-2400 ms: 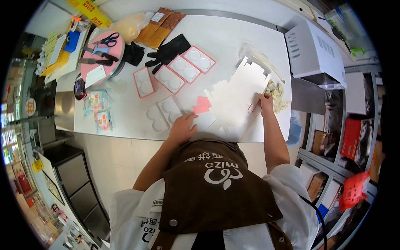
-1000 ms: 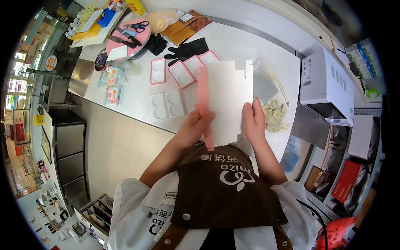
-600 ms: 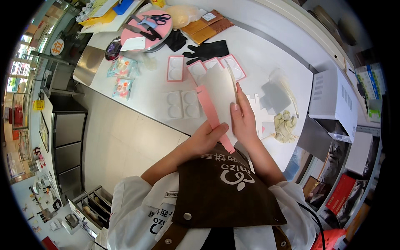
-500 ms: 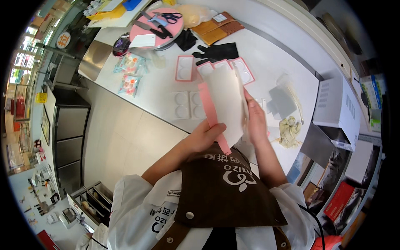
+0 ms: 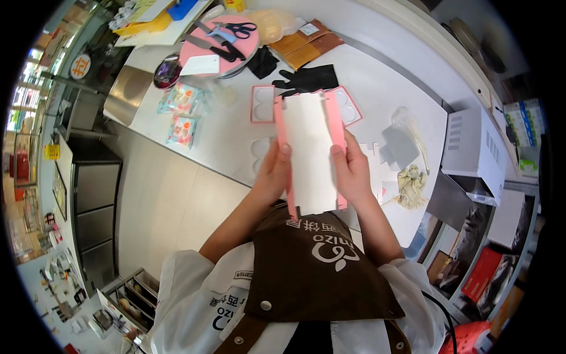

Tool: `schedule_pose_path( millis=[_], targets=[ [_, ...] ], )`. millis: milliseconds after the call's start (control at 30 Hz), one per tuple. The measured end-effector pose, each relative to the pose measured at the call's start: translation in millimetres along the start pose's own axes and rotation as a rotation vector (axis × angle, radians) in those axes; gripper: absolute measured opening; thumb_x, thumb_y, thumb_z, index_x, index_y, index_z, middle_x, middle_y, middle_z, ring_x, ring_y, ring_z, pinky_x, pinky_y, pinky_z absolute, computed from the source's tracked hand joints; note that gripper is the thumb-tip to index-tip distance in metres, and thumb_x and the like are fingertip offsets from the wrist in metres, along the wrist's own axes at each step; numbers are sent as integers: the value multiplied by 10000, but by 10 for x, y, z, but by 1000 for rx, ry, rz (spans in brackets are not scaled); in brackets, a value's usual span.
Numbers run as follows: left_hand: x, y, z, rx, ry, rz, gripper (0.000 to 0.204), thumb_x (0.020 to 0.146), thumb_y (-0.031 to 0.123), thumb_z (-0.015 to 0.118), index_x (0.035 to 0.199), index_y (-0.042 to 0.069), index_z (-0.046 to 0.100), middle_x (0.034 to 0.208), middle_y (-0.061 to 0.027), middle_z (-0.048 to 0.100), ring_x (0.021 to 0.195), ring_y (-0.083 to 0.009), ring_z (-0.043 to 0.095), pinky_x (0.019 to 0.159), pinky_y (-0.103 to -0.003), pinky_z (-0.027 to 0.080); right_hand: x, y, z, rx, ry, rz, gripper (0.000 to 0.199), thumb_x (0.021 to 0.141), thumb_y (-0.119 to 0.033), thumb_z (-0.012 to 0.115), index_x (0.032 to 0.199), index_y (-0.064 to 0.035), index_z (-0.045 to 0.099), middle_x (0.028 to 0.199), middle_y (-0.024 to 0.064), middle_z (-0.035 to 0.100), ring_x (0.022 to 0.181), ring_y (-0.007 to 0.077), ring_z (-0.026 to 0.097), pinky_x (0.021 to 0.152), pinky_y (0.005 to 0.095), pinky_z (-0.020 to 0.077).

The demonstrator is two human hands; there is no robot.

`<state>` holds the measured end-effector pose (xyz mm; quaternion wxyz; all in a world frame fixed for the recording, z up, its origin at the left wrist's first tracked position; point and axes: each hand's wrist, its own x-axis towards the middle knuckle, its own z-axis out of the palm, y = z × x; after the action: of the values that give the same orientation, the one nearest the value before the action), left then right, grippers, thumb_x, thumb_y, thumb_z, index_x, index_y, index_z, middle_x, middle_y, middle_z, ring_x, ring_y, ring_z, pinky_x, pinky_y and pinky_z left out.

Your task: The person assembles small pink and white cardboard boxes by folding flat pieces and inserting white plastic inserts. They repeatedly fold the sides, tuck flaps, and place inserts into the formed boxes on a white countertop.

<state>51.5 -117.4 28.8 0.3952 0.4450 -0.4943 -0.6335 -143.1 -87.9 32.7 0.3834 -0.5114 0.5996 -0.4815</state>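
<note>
Between my two hands is a flat cardboard box blank, white in the middle with pink strips folded up along both long sides. My left hand grips its left side, thumb on the pink strip. My right hand grips the right side, thumb over the edge and fingers behind. Beyond the blank, small pink-rimmed boxes with round white wells show, one box to the left and another to the right. A clear tray with round hollows lies partly hidden by my left hand.
Behind the boxes lies a black glove. A pink turntable carries knives and scissors at the far left. Wrapped packs sit at the table's left edge. A crumpled cloth and a white appliance are on the right.
The blank has turned from slanted to facing me squarely. My left hand has moved up along its side, my right thumb now lies on its front, and both pink sides show.
</note>
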Motion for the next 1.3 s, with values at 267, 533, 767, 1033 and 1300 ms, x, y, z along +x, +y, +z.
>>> schedule_pose_path(
  millis=[267,533,767,1033,1300],
  targets=[
    [121,277,-44,185,-76,144,439,1132,199,433,1507,-30,449,1374,-104,604,1213,-150,562,1035,-294,445,132,-3,-31,117,72,-2,377,1055,-155,561,1405,-15,573,669,80,612,579,110,558,576,273,434],
    [140,242,82,357,238,463,447,1079,82,502,1524,41,487,1079,-117,718,713,-131,586,689,-253,488,101,-264,79,-363,179,-280,456,985,-32,597,1440,-54,613,724,119,673,553,182,620,550,282,484],
    [208,357,-47,561,212,326,317,988,7,595,1278,71,707,1015,-147,755,689,-220,681,645,-301,540,116,-193,140,-486,181,-487,536,877,25,656,1394,-116,674,741,98,696,540,213,619,520,330,500],
    [223,364,-46,708,183,454,309,962,23,613,1242,88,725,1087,-151,760,822,-310,745,708,-362,588,147,-96,131,-597,149,-539,531,872,7,679,1377,-155,690,713,72,688,520,204,615,484,334,492],
    [191,423,-23,639,149,411,265,970,49,638,1216,74,735,1092,-141,756,821,-301,744,710,-368,591,117,-133,69,-603,115,-537,541,865,1,685,1380,-166,688,697,74,679,521,213,621,490,339,505]
  ],
)
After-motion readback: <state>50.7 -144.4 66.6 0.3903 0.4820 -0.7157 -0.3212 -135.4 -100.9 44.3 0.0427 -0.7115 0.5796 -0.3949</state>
